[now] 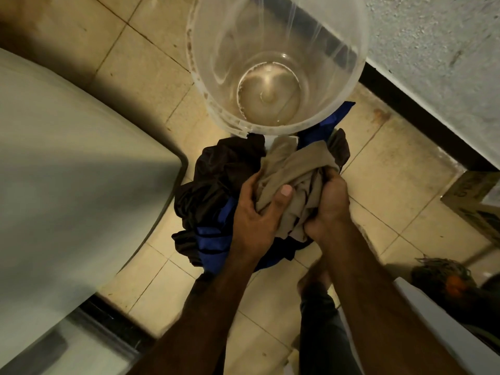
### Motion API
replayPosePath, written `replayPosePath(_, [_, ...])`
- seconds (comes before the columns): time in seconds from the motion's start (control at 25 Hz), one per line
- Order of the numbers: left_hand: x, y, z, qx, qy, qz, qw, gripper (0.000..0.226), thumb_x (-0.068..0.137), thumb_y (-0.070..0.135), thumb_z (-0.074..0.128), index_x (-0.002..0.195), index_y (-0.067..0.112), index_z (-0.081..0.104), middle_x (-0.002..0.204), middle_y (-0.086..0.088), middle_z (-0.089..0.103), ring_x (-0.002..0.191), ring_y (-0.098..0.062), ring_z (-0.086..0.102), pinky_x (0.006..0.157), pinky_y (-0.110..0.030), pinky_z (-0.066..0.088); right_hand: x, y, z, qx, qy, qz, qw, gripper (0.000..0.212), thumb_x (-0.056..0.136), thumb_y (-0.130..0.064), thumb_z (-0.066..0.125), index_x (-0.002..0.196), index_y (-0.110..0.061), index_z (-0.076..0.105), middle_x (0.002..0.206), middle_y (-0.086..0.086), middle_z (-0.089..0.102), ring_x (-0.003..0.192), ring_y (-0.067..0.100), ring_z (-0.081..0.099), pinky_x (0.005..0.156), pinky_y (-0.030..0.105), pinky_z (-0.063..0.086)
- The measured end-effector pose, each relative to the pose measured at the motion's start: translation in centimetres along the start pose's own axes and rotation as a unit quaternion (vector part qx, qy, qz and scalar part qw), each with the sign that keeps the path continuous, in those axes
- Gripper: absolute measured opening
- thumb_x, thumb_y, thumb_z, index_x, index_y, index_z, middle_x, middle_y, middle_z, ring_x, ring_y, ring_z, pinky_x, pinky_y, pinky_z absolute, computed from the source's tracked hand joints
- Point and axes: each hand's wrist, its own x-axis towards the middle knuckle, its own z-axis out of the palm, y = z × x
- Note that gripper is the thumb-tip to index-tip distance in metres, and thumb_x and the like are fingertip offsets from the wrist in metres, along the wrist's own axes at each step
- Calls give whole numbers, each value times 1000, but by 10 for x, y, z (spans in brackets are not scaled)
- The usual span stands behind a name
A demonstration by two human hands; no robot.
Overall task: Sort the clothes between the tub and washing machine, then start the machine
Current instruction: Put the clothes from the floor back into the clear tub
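Clear tub [276, 63] w/ shallow water

A home laundry corner, by the look of it. The floor [140, 41] is beige tile with dark grout lines, somewhat stained, and it meets a rough white plastered wall [438, 50] at two o'clock along a black skirting strip [422, 125]. At nine o'clock stands the pale rounded body of a washing machine [67, 171]. A clear plastic tub [276, 63] sits at twelve o'clock, and a heap of dark and blue clothes [216, 190] lies on the tiles at centre. A cardboard box [476, 201] rests by the wall at three o'clock.
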Motion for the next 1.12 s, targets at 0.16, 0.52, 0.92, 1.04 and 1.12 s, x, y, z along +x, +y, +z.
replayPosePath(0.16, [13,-11,-1,-87,22,-86,992,69,73,76,60,127,33,62,118,12,71,106,-2,69,95,-28,58,14,9,11,-190,25,-50,980,41,104,-43,49,131,-16,63,128,11,69,113,29,66,97,43,55])
replayPosePath(0.52, [49,25,11,-136,25,-264,955,40,99,49,55,120,20,72,114,-7,76,108,-26,70,104,-45,54,15,19,2,-302,26,-138,943,92,79,-83,49,156,-49,12,149,-9,48,126,13,54,106,41,48])
replayPosePath(0.92, [57,76,13,-91,69,-101,988,52,92,78,32,79,52,74,84,21,77,79,7,72,67,-11,58,-11,-45,36,-322,-11,-391,862,67,81,-27,85,140,-20,54,122,-17,65,111,-6,63,90,11,54])
replayPosePath(1.04, [59,80,8,-263,20,-142,954,58,87,84,33,115,46,68,119,5,75,112,-15,71,98,-41,58,-11,-67,69,-289,6,-386,876,61,82,-36,83,136,-20,59,125,-9,67,111,4,65,95,21,57])
replayPosePath(1.12, [61,82,4,-287,3,-181,941,60,89,81,33,128,45,60,131,3,69,120,-22,65,100,-50,55,4,-86,96,-281,26,-320,904,65,85,-46,78,140,-19,56,129,-4,66,115,13,64,101,31,56])
